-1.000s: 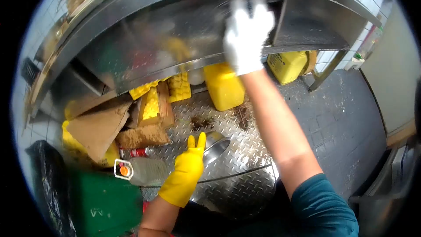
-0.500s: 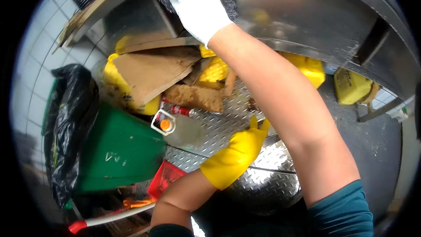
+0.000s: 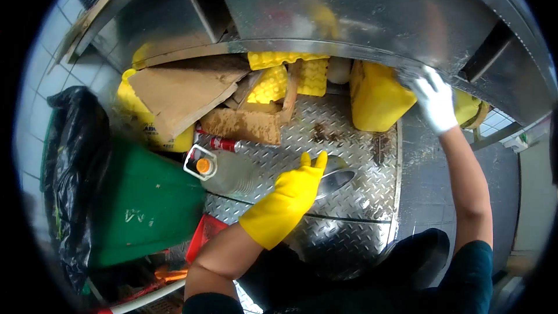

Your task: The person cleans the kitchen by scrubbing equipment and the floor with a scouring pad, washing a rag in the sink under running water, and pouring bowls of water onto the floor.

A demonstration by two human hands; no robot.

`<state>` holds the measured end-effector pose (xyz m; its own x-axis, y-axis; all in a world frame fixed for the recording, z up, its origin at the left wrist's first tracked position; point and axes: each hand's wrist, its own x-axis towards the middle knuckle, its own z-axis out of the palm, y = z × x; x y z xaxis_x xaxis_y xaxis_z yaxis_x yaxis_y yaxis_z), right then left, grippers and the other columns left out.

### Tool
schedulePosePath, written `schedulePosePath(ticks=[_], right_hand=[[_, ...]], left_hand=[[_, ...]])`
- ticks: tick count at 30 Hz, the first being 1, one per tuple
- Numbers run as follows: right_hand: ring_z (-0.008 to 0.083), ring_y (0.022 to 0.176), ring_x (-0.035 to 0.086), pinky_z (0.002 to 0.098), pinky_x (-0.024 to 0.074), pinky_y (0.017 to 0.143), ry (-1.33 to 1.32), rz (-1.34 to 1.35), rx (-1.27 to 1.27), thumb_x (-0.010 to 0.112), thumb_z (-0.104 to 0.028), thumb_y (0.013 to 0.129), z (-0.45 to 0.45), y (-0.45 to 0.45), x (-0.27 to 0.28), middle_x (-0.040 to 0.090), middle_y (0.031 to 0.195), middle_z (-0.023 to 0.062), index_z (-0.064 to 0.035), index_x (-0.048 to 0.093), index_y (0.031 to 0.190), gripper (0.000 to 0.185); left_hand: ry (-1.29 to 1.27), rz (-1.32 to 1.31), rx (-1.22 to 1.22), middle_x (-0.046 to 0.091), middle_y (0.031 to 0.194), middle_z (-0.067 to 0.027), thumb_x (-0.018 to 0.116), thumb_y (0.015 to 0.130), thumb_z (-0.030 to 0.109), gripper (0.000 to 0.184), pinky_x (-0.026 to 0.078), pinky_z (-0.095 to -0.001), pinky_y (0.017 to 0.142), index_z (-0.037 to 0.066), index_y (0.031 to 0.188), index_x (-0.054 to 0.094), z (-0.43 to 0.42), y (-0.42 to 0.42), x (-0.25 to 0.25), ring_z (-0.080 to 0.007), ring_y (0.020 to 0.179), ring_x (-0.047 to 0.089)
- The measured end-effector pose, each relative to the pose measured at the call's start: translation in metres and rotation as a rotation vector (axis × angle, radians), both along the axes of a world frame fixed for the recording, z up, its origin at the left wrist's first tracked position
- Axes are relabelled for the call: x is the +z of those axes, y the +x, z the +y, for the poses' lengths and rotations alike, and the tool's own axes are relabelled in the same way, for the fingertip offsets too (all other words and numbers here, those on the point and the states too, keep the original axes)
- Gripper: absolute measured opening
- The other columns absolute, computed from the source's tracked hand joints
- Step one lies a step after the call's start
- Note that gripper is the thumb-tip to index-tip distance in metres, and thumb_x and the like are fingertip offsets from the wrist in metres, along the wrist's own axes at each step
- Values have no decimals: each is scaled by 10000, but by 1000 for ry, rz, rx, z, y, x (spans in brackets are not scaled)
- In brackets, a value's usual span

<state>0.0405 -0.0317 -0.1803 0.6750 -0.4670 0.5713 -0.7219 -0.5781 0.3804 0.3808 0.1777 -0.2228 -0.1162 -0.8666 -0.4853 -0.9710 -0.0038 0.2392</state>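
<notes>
My left hand (image 3: pixel 286 196), in a yellow rubber glove, grips a shiny metal bowl (image 3: pixel 337 183) low over the floor plates. Two of its fingers point up past the rim; the rest of the grip is hidden. My right hand (image 3: pixel 435 97), in a white glove, is closed around a grey scouring pad (image 3: pixel 410 75), partly covered by the fingers. The pad is at the lower edge of the stainless steel panel (image 3: pixel 372 14), just right of a yellow jug (image 3: pixel 381 97).
On the left stands a green bin (image 3: pixel 145 203) with a black bag (image 3: pixel 78 180). A clear jug (image 3: pixel 232 174) with an orange cap, a red can (image 3: pixel 224 144), torn cardboard (image 3: pixel 180 90) and yellow egg trays (image 3: pixel 313 77) crowd the diamond-plate floor (image 3: pixel 354 151).
My right hand has moved from the upper left of the steel panel to its lower right edge. My left hand has shifted slightly left in view, with the bowl showing more.
</notes>
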Motion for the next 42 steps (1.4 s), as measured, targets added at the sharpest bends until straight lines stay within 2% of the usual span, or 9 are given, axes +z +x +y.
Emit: schedulePosePath(ticks=[6,13,19,27,29,31,35,40,42], right_hand=[[370,1185,599,492,484,996,-318,-91,-258,706,-31,715,38,-123,27,667,1188,131,-80,705,1149,436],[498,1190,551,553,447,1039,-489,-465,-244,628,92,776,4,-26,34,587,1254,265,11,548,1206,445],[431,1176,591,513,464,1019,-373,-551,-217,600,110,788,55,6,63,640,1239,225,-11,615,1197,427],[373,941,665,436,575,773,-171,-561,574,589,-138,889,76,177,150,639,1102,230,-8,595,1251,384],[356,885,642,472,542,748,197,-543,699,595,-156,911,81,200,194,617,1078,230,47,558,1236,385],[363,951,642,468,518,890,-347,-622,714,573,-156,932,63,219,192,573,1257,283,83,570,1261,406],[276,1079,589,459,566,756,-495,-334,407,608,-175,904,39,129,206,607,1224,132,-20,696,1080,251],[243,809,643,330,538,522,-731,-352,44,614,-178,915,46,-70,200,598,890,79,-79,603,981,119],[421,1038,563,503,476,888,-407,-895,78,536,-115,907,36,-143,171,595,1144,236,46,591,1203,341]], left_hand=[[-66,10,-45,313,1628,-220,531,878,43,844,531,-513,965,262,1625,205,-7,-3,-7,-456,1108,668],[-27,-44,-67,295,1636,-220,578,840,20,896,527,-500,981,253,1624,212,-20,-10,-17,-433,1179,649],[-14,-71,-93,325,1620,-233,581,845,24,888,530,-493,977,245,1622,212,-22,-28,-18,-425,1188,648],[-9,-137,-90,275,1647,-216,564,885,80,869,499,-510,1026,274,1633,166,-19,-33,-28,-426,1249,610],[-17,-184,-114,276,1644,-226,583,891,114,863,500,-516,1025,262,1632,165,-19,-32,-33,-428,1261,601],[0,-231,-103,262,1654,-212,615,865,94,912,500,-507,1025,273,1634,158,-22,-29,-41,-411,1267,599],[-3,-250,-151,315,1637,-193,658,830,94,970,492,-455,1039,268,1639,151,-23,-25,-47,-395,1283,588],[-93,-198,-192,364,1611,-197,647,820,95,948,487,-444,1037,251,1636,190,-24,-21,-67,-404,1271,587],[-84,-178,-200,368,1607,-202,634,820,79,936,497,-443,1022,248,1633,202,-27,-28,-66,-408,1244,603]])
